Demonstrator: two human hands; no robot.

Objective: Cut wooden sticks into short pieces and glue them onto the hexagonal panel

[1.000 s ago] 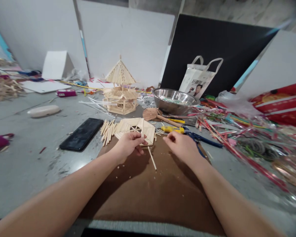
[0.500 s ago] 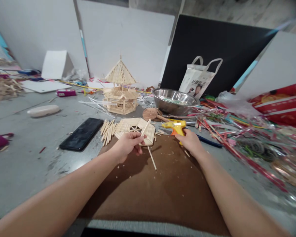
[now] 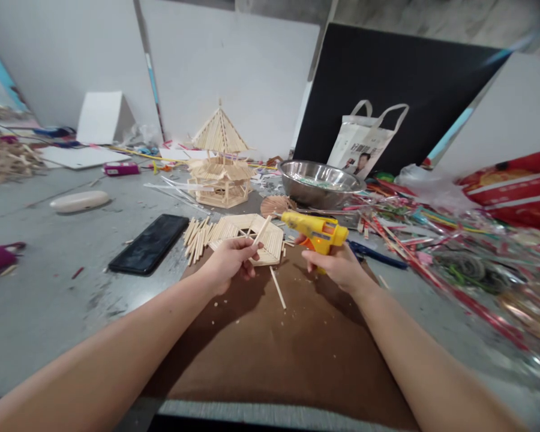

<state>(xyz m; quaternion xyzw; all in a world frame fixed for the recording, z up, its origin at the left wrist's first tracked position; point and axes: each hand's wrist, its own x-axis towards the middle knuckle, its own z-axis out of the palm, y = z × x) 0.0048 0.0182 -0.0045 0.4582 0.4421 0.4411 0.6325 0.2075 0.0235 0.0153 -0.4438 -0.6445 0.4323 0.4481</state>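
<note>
Between the thumb and fingers of my left hand [image 3: 231, 264] is a short wooden stick [image 3: 263, 229], tilted up to the right. My right hand [image 3: 335, 264] is wrapped round the handle of a yellow hot glue gun [image 3: 315, 230], its nozzle pointing left. Behind my left hand lies a flat polygonal panel of sticks [image 3: 270, 249] with an opening in its middle, partly hidden by the fingers. Left of the panel is a pile of loose sticks [image 3: 198, 240]. One single stick [image 3: 278, 288] rests on the brown mat [image 3: 288, 354].
A stick-built pavilion model [image 3: 220, 162] stands at the back, near a steel bowl [image 3: 319, 183]. A black phone [image 3: 149, 245] lies left of the mat. Blue-handled pliers [image 3: 380, 255] and tangled craft strips [image 3: 423, 240] fill the right side. A white bag [image 3: 360, 144] stands behind.
My right hand has lifted the glue gun off the work surface and turned its nozzle leftward, nearer the stick. My left hand has shifted only slightly, still pinching the stick.
</note>
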